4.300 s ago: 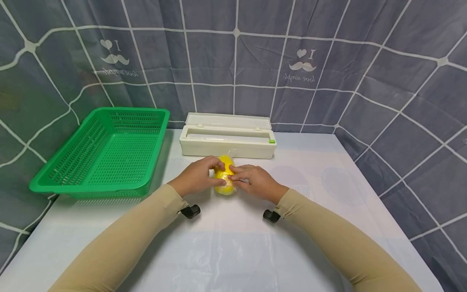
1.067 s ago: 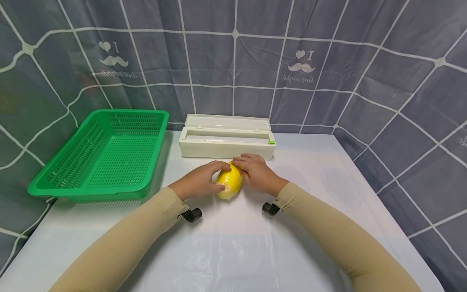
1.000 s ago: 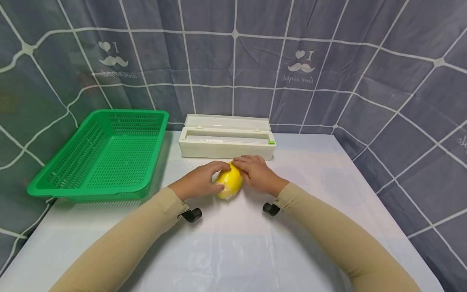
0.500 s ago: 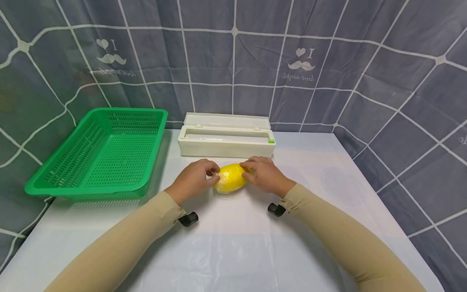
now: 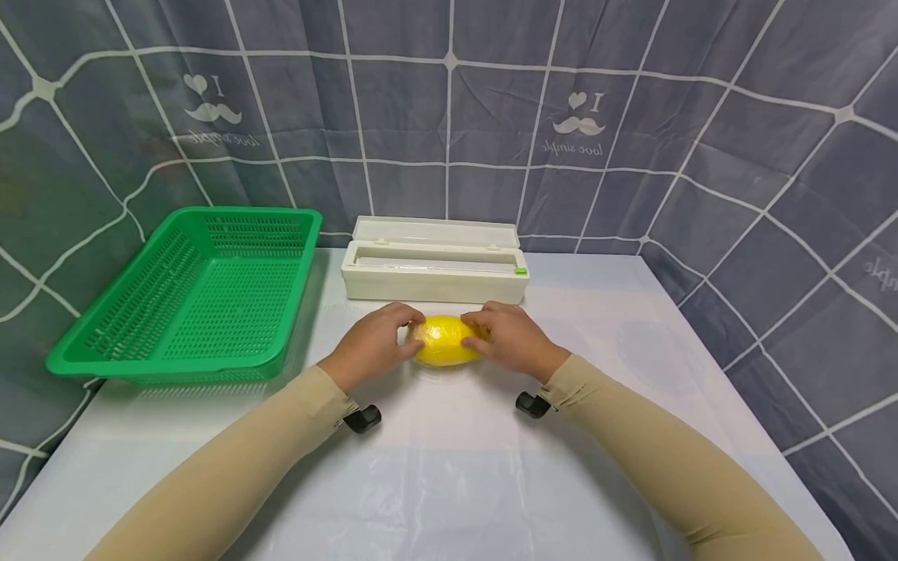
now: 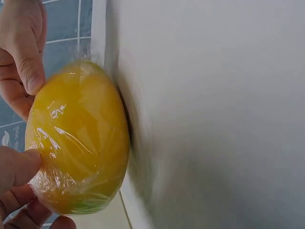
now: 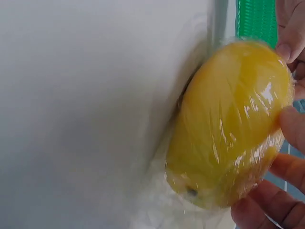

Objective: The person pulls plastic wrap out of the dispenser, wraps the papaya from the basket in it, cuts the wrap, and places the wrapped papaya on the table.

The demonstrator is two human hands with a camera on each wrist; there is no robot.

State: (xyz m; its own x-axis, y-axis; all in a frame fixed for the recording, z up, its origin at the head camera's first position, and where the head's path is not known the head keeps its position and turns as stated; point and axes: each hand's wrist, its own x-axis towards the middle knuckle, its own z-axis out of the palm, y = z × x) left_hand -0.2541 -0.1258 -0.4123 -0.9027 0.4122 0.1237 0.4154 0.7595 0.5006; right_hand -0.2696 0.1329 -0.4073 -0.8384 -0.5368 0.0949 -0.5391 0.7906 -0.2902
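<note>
A yellow mango (image 5: 444, 340) in clear cling film lies crosswise on the white table, between the two hands. My left hand (image 5: 375, 343) grips its left end, thumb on the near side and fingers behind. At the other end my right hand (image 5: 515, 339) holds it in the same way. Up close in the left wrist view, the film on the mango (image 6: 78, 138) is creased and shiny, with a greenish patch at the near end. The right wrist view shows a dark spot near one tip of the mango (image 7: 228, 119), with loose film spreading beside it.
Just behind the hands stands a long white cling film dispenser (image 5: 435, 284), its lid raised and a small green slider (image 5: 521, 271) at the right. A green slotted basket (image 5: 293, 312) sits at the left. A grey checked curtain (image 5: 407, 101) closes off the back and sides.
The mango has turned from pointing away from me to lying crosswise. My hands have shifted from smoothing the film along its sides to holding its two ends.
</note>
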